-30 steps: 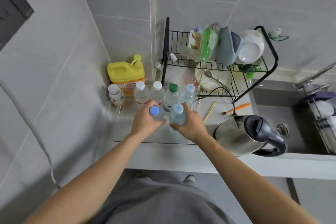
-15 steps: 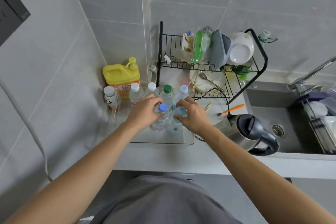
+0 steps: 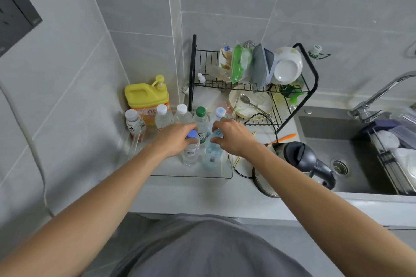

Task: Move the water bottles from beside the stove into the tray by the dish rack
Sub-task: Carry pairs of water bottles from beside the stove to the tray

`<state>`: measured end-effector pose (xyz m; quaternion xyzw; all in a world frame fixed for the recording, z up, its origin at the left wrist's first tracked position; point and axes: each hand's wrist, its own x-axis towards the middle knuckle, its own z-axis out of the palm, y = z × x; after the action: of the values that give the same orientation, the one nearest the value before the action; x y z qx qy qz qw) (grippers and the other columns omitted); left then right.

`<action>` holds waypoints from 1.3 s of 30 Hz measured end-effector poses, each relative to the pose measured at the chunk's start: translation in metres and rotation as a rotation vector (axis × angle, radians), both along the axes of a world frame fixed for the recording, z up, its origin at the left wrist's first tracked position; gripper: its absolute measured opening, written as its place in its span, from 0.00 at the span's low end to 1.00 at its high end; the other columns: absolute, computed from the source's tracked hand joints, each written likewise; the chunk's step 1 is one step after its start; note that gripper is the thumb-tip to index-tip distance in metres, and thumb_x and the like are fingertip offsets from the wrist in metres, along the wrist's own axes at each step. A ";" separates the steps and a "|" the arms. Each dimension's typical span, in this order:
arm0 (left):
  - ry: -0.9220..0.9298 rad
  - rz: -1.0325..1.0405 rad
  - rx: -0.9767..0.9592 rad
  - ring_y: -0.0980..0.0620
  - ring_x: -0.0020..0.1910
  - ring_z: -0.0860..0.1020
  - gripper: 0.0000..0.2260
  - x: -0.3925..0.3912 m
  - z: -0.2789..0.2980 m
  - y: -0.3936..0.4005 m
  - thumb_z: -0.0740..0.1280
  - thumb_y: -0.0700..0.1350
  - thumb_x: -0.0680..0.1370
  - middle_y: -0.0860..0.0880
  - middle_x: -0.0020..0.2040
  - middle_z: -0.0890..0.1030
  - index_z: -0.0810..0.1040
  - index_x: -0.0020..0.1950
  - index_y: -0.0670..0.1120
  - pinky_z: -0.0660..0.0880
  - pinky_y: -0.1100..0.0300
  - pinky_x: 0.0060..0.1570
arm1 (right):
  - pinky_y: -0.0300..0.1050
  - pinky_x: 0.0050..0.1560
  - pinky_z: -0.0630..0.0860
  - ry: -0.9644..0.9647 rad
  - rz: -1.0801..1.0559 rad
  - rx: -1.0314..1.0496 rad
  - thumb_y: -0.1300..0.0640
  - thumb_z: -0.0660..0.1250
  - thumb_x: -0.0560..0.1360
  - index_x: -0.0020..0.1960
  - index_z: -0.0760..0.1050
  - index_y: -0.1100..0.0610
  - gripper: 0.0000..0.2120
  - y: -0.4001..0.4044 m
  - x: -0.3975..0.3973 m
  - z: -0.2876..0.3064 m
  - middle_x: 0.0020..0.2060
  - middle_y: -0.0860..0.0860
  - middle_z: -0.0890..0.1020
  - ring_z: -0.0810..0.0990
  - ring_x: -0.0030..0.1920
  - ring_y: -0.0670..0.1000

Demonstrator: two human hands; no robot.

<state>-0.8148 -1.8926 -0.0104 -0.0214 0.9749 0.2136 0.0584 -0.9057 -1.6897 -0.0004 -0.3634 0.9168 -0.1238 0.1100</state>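
A clear tray (image 3: 226,170) sits on the counter left of the black dish rack (image 3: 311,87). Several water bottles stand along its back, among them a green-capped bottle (image 3: 201,119). My left hand (image 3: 174,139) grips the neck of a blue-capped bottle (image 3: 191,153) standing in the tray. Beside it, my right hand (image 3: 233,136) holds the top of a light-blue bottle (image 3: 211,155), also standing upright in the tray. The two bottles stand close together, just in front of the back row.
A yellow detergent jug (image 3: 145,96) stands behind the tray in the corner. A steel kettle (image 3: 299,162) with its cord sits right of the tray, by an orange tool (image 3: 284,137) and chopsticks. The sink (image 3: 351,164) and tap (image 3: 378,94) are at the right.
Both hands have carried their bottles farther back into the tray and set them upright on its floor, close to the back row. The camera view has shifted slightly.
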 end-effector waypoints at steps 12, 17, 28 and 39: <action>-0.027 0.026 0.058 0.42 0.45 0.80 0.10 -0.002 -0.004 -0.004 0.72 0.54 0.81 0.47 0.44 0.82 0.76 0.53 0.50 0.77 0.47 0.46 | 0.49 0.43 0.71 0.086 -0.001 0.116 0.36 0.69 0.79 0.49 0.72 0.55 0.22 -0.011 0.002 0.002 0.44 0.53 0.77 0.80 0.46 0.58; 0.004 0.026 0.085 0.43 0.43 0.79 0.11 -0.003 -0.007 -0.005 0.73 0.54 0.81 0.48 0.41 0.81 0.75 0.51 0.50 0.75 0.49 0.42 | 0.50 0.41 0.72 0.108 -0.015 0.127 0.35 0.69 0.79 0.48 0.71 0.54 0.22 -0.018 0.004 0.000 0.45 0.55 0.80 0.80 0.45 0.58; 0.004 0.045 0.156 0.46 0.41 0.78 0.10 -0.008 -0.014 -0.017 0.73 0.53 0.81 0.49 0.39 0.80 0.75 0.50 0.50 0.76 0.49 0.43 | 0.48 0.45 0.69 0.024 -0.027 0.096 0.43 0.74 0.78 0.58 0.78 0.55 0.17 -0.015 -0.010 0.003 0.47 0.52 0.75 0.82 0.52 0.62; -0.040 0.048 0.172 0.48 0.40 0.78 0.13 -0.014 -0.008 -0.016 0.79 0.50 0.76 0.51 0.40 0.80 0.76 0.50 0.48 0.74 0.52 0.41 | 0.48 0.45 0.70 -0.012 -0.037 0.103 0.42 0.74 0.77 0.55 0.77 0.55 0.19 -0.018 -0.010 0.001 0.48 0.52 0.77 0.74 0.46 0.56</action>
<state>-0.8289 -1.9090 -0.0183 -0.0441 0.9509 0.2972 0.0746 -0.9154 -1.7073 0.0010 -0.3397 0.9278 -0.0806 0.1317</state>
